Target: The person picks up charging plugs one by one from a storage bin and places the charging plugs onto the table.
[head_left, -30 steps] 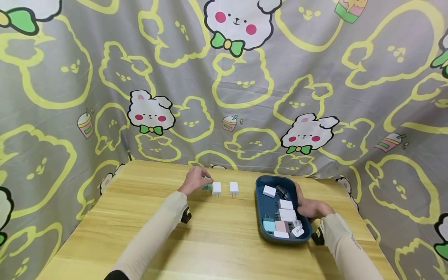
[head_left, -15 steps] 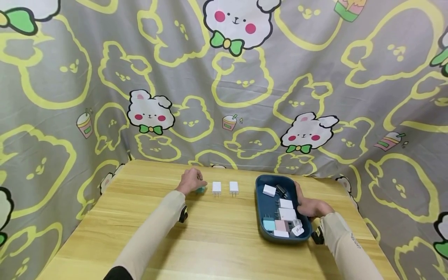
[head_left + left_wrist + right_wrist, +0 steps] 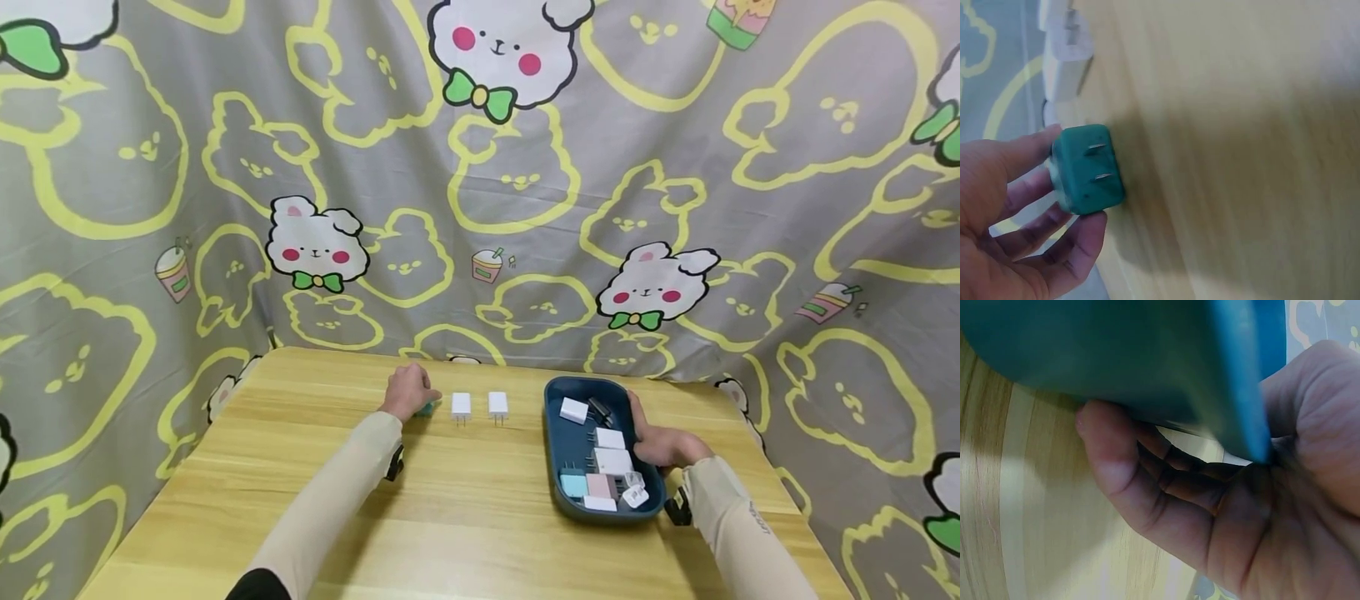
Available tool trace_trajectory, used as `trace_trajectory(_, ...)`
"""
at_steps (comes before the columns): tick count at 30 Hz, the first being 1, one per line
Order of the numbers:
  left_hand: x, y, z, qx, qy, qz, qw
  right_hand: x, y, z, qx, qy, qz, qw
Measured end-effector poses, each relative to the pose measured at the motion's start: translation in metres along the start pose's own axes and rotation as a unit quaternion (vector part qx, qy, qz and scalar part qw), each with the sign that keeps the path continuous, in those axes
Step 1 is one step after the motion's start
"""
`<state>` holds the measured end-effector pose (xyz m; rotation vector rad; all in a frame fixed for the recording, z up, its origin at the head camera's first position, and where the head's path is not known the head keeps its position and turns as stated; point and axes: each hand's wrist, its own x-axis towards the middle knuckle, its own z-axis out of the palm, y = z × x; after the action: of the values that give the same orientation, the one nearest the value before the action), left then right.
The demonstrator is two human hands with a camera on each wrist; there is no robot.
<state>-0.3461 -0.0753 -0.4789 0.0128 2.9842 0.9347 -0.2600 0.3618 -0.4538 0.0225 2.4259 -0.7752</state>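
My left hand (image 3: 408, 392) pinches a green plug charger (image 3: 1090, 169) between thumb and fingers at the back of the table. Two metal prongs on the charger face the left wrist camera. Just right of this hand, two white chargers (image 3: 461, 406) lie in a row with prongs toward me. My right hand (image 3: 663, 442) grips the right side of a dark blue bin (image 3: 558, 433). In the right wrist view, curled fingers (image 3: 1110, 450) reach under the bin's base. Inside the bin are several chargers: white, a light blue one (image 3: 573, 486) and a pink one (image 3: 600, 485).
A wooden table (image 3: 420, 525) spans the area under both hands. Behind and beside it hangs a grey curtain (image 3: 420, 183) with cartoon rabbits. A dark charger (image 3: 600, 409) and small clear-white pieces (image 3: 635, 495) also lie in the bin.
My left hand has moved slightly left with the green charger, leaving a gap beside the nearest white charger. The right hand and bin stay in place; the head view shifts a little.
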Motion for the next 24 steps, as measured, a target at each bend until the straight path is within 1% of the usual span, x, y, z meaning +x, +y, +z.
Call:
trace_trajectory(3,0.0,0.0,0.002,0.003,0.002,-0.015,0.9999,0.0,0.0,-0.001,0.006,0.0,0.0,1.0)
trace_trajectory(6,0.001,0.0,0.003,0.001,-0.003,-0.026,0.9997,0.0,0.0,-0.001,0.011,-0.001,0.0,0.9999)
trace_trajectory(9,0.002,0.0,0.003,0.001,-0.012,-0.029,0.9995,0.0,0.0,-0.001,0.013,-0.001,0.004,0.9999)
trace_trajectory(16,0.002,0.001,0.0,0.009,-0.021,-0.03,0.9993,-0.001,-0.003,-0.002,0.006,0.001,0.005,1.0)
trace_trajectory(18,0.0,0.003,-0.001,0.016,-0.018,-0.024,0.9994,-0.001,-0.003,-0.002,0.007,0.0,0.005,1.0)
trace_trajectory(20,-0.002,0.006,-0.002,0.028,-0.007,-0.01,0.9995,-0.001,-0.003,-0.001,0.006,0.0,0.005,1.0)
trace_trajectory(22,-0.004,0.013,-0.004,0.04,0.011,0.009,0.9991,-0.001,-0.002,0.0,0.005,-0.001,0.005,1.0)
trace_trajectory(24,-0.005,0.022,-0.005,0.048,0.028,0.034,0.9979,-0.001,-0.001,0.0,0.003,0.001,0.005,1.0)
